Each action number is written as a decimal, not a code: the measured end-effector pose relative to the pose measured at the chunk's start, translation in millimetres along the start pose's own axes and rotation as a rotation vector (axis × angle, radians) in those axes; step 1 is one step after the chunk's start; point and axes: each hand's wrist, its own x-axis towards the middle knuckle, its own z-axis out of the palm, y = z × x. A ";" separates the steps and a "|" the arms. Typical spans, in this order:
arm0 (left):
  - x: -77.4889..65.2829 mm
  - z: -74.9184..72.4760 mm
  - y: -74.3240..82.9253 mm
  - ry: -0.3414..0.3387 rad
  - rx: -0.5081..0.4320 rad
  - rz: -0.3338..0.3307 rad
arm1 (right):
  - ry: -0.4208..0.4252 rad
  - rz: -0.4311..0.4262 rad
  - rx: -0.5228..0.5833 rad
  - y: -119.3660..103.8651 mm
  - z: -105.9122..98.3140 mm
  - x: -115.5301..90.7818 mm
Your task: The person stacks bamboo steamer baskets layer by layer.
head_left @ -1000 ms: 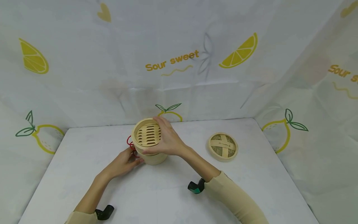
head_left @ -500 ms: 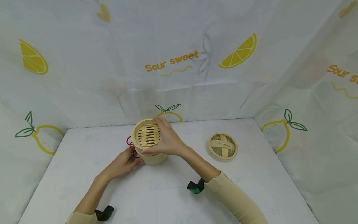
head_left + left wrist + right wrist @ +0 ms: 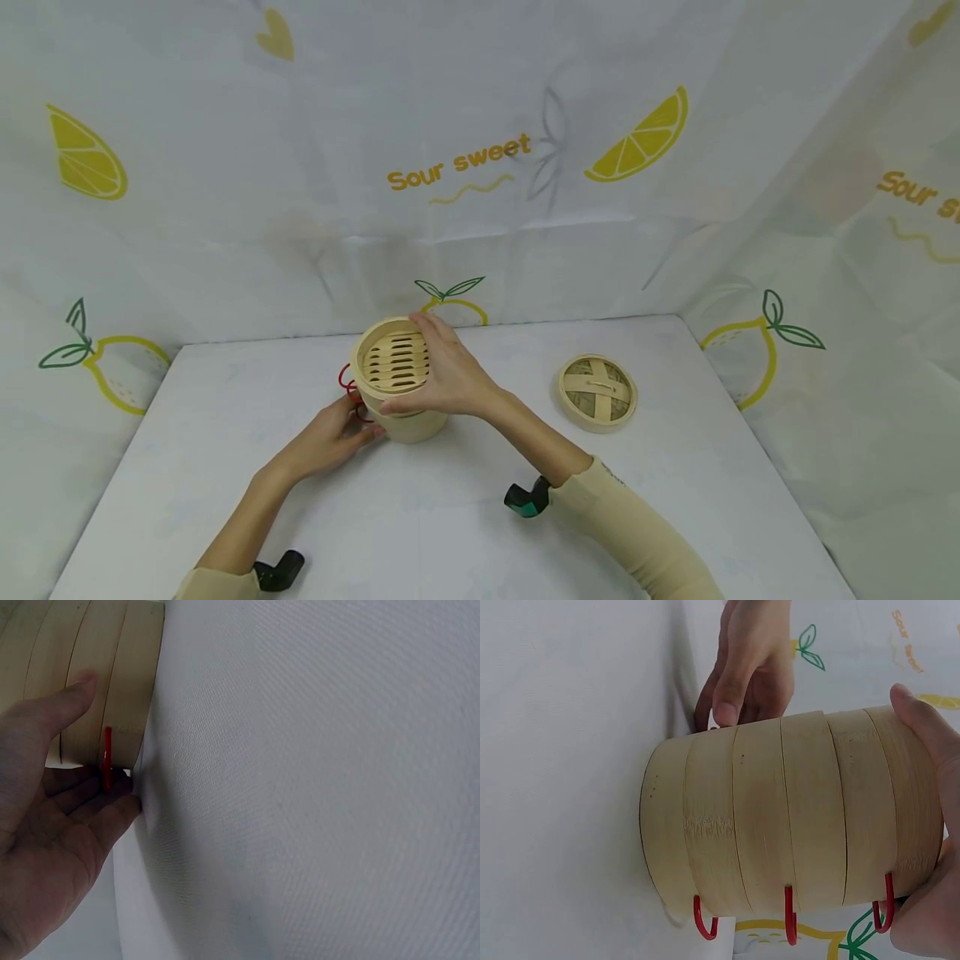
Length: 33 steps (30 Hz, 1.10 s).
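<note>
A stack of round bamboo steamer baskets (image 3: 412,428) stands at the back of the table, left of centre, its slatted top tier (image 3: 397,362) facing up. My right hand (image 3: 456,375) grips that top tier from the right, thumb in front and fingers over the far rim. Low on the left side, my left hand (image 3: 330,437) holds the stack, its thumb against the wall in the left wrist view and its fingers around by a red loop (image 3: 106,754). Several red loop handles (image 3: 790,915) line the stack's side in the right wrist view, where the tiers sit close together.
A round bamboo lid (image 3: 597,393) with crossed strips lies to the right on the white table (image 3: 420,525). Behind the table hangs a white lemon-print cloth (image 3: 337,167). Black devices (image 3: 527,498) are at both wrists.
</note>
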 end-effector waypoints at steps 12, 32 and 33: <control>1.1 -2.5 0.4 -0.017 -0.022 -0.001 | 0.005 0.000 0.024 0.9 -1.0 -2.9; 1.1 0.4 1.7 -0.009 -0.034 0.000 | 0.089 -0.044 0.103 10.2 -16.5 -20.9; 1.1 0.6 1.5 -0.009 -0.035 0.000 | 0.090 -0.049 0.103 10.7 -17.5 -22.2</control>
